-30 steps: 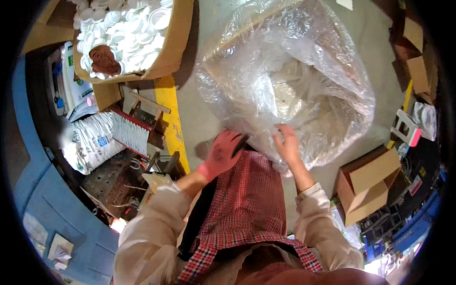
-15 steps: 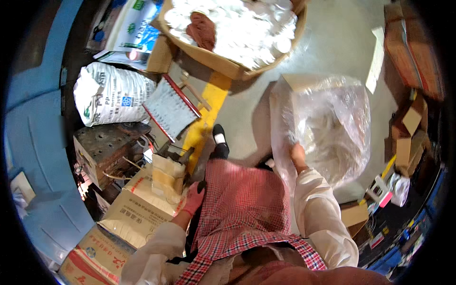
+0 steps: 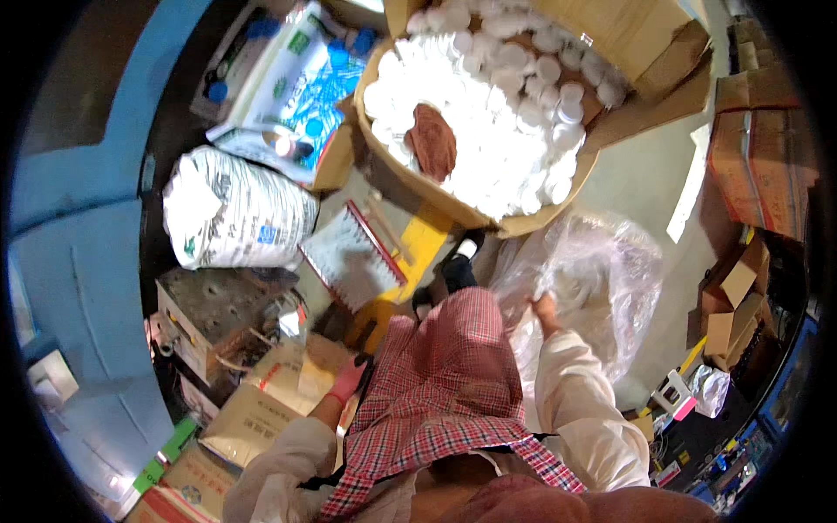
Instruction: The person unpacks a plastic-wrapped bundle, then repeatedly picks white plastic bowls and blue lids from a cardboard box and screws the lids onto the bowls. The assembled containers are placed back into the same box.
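Observation:
My right hand [image 3: 546, 315] is closed on the near left edge of a large clear plastic bag [image 3: 610, 270], which bulges over the floor to the right of my legs. What lies inside the bag is hard to make out. My left hand [image 3: 350, 380], in a pink glove, hangs beside my checked apron [image 3: 436, 375] with its fingers curled. Something dark shows at its fingertips, too small to name. Close to that hand are stacked brown cartons [image 3: 253, 418]. Ahead of the bag stands a big cardboard box [image 3: 488, 218] full of white round plastic pieces [image 3: 497, 131].
A brown cloth [image 3: 432, 142] lies on the white pieces. At left are a stuffed white sack [image 3: 240, 209], a red-edged stool-like thing [image 3: 353, 257] and a metal block [image 3: 227, 305]. Orange-brown cartons [image 3: 757, 174] and open small boxes [image 3: 737, 296] line the right side.
I have stepped forward, and the big box now appears nearer. The bag has come along with my right hand and now lies against the box's near side. My left hand keeps its pose.

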A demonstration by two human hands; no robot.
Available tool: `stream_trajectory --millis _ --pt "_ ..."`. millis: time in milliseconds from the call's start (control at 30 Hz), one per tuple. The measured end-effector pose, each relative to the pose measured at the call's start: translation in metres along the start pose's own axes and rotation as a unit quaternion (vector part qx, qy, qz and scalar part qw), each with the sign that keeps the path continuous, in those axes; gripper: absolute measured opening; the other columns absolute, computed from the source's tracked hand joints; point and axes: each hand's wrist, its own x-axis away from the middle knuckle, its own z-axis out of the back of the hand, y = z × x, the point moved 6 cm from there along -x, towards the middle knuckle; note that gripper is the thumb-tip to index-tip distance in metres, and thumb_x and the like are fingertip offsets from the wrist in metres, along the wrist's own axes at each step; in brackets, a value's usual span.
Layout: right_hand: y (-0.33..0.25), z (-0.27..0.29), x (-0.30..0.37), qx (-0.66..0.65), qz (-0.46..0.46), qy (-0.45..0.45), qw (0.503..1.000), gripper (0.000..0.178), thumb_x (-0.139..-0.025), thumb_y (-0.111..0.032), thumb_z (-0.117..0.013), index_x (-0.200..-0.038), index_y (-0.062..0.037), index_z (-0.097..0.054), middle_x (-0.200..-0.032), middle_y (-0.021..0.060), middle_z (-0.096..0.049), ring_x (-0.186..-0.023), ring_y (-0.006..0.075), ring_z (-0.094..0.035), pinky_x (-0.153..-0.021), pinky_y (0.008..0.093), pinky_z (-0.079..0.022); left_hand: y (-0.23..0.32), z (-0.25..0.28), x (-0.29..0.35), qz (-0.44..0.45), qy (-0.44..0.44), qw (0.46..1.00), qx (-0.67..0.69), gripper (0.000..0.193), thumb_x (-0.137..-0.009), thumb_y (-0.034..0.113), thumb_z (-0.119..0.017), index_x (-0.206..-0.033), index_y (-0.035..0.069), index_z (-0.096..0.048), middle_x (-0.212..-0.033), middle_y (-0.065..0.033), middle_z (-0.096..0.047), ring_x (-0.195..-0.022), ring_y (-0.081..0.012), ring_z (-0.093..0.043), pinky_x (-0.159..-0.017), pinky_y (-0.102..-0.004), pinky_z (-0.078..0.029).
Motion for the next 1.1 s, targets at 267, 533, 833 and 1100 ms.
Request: stream_trajectory --millis 267,533,833,1100 --pt "-0.114 0.125 0.074 -0.04 0.217 0.095 0.971 0.045 -0.078 -0.019 -0.073 -0.118 -0.0043 -0.058 -0.111 0.0209 -0.059 -0.101 0.0366 -0.06 -0.087 0.0442 -0.049 0.157 0.097 -0.015 -0.016 0.095 0.99 0.107 0.038 -0.091 0.027 -0.06 -0.118 -0.001 -0.059 -0.113 -0.0217 -0.063 -0.104 -0.0349 -0.061 -0.087 -0.0405 -0.047" --pt "-0.135 0.169 0.129 -0.17 0.26 -0.037 0.95 0.04 -0.08 -0.023 -0.072 -0.112 -0.0008 -0.063 -0.101 0.0186 -0.068 -0.084 0.0274 -0.068 -0.073 0.0367 -0.054 0.272 0.179 -0.027 -0.237 0.162 0.957 -0.035 0.041 -0.081 0.028 -0.07 -0.115 0.006 -0.062 -0.125 -0.0197 -0.055 -0.113 -0.0372 -0.054 -0.096 -0.0422 -0.045" --pt "-0.158 0.172 0.205 -0.358 0.138 -0.131 0.914 0.042 -0.083 -0.015 -0.068 -0.12 0.0006 -0.059 -0.108 0.0152 -0.068 -0.091 0.0233 -0.066 -0.082 0.0334 -0.052 0.312 0.244 -0.073 -0.297 0.021 0.951 -0.083 0.044 -0.082 0.038 -0.068 -0.11 0.006 -0.063 -0.109 -0.0183 -0.063 -0.105 -0.0359 -0.058 -0.093 -0.0428 -0.046" --pt "-0.196 0.141 0.229 -0.258 0.024 -0.032 0.965 0.023 -0.078 -0.021 -0.072 -0.088 -0.0001 -0.068 -0.079 0.0161 -0.07 -0.074 0.0273 -0.068 -0.069 0.0377 -0.051 0.319 0.285 -0.115 -0.246 -0.015 0.908 -0.339 0.039 -0.079 0.036 -0.065 -0.104 0.006 -0.063 -0.105 -0.02 -0.064 -0.102 -0.0344 -0.061 -0.091 -0.0424 -0.047"
